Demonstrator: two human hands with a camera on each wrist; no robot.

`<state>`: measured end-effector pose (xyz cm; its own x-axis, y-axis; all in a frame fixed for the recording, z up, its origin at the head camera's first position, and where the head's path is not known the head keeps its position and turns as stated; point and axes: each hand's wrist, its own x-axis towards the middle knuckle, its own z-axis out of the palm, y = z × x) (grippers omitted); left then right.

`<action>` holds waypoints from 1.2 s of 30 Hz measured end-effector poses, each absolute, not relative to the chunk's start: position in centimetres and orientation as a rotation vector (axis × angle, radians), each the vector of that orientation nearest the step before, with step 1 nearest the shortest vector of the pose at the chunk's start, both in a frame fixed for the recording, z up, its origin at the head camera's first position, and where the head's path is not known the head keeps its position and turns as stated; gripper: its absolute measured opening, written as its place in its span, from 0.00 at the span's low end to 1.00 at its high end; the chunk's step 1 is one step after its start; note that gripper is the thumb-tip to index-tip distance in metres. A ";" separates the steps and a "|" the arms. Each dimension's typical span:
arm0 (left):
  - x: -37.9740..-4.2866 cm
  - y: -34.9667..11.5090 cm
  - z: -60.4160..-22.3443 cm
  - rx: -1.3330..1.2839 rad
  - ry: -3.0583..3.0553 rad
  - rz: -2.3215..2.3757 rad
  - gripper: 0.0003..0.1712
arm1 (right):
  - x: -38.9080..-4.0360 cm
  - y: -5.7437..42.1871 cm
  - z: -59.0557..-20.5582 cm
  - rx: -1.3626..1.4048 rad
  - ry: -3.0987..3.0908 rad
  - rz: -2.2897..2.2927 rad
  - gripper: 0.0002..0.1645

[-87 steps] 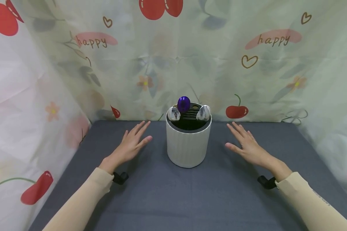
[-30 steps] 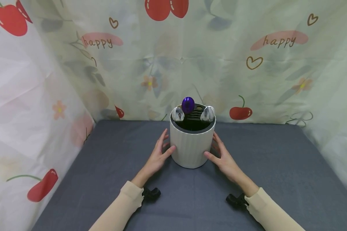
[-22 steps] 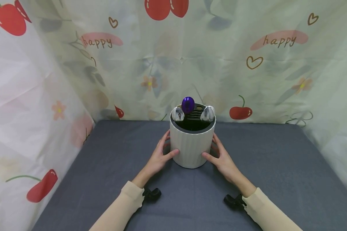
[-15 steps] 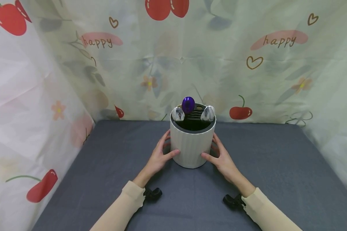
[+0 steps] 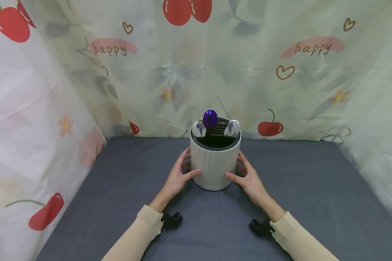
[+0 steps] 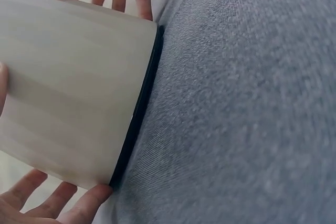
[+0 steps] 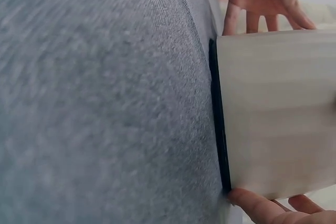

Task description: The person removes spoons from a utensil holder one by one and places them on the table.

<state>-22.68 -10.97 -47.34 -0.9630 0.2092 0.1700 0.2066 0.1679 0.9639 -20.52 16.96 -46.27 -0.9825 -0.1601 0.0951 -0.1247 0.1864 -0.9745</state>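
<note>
A white ribbed cutlery holder with a dark inner rim stands upright on the table. Spoon heads poke out of its top: one purple spoon and two silver ones, a left silver spoon and a right silver spoon. My left hand grips the holder's left side, thumb across the front and fingers round behind. On the opposite side my right hand holds it in the same way. Both wrist views show the holder's dark base ring against the cloth, with fingertips low on its wall.
Dark grey cloth covers the table. A patterned curtain with cherries and hearts hangs along the back edge, and a white curtain closes off the left. Each wrist wears a black camera mount.
Both hands have come inward from either side of the table and closed round the cutlery holder. The thumbs have slid slightly further across its front. The head view has shifted a little.
</note>
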 end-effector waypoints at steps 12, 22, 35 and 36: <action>-22.6 -13.1 -45.9 0.356 2.439 1.959 0.51 | -21.3 14.7 -45.6 -0.348 2.347 -2.016 0.58; -22.5 -16.0 -45.0 0.287 2.419 1.950 0.50 | -22.0 11.8 -44.9 -0.408 2.302 -2.058 0.58; -22.7 -20.6 -44.5 0.254 2.415 1.918 0.53 | -22.1 7.6 -44.7 -0.464 2.337 -2.070 0.60; -22.7 -21.0 -44.5 0.251 2.415 1.914 0.54 | -22.1 7.2 -44.7 -0.471 2.341 -2.072 0.60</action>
<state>-22.69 -20.98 -44.47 -0.9855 0.1580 0.0614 0.0958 0.2208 0.9706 -22.09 7.22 -44.73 -0.9554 -0.2072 0.2105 -0.2341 0.0966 -0.9674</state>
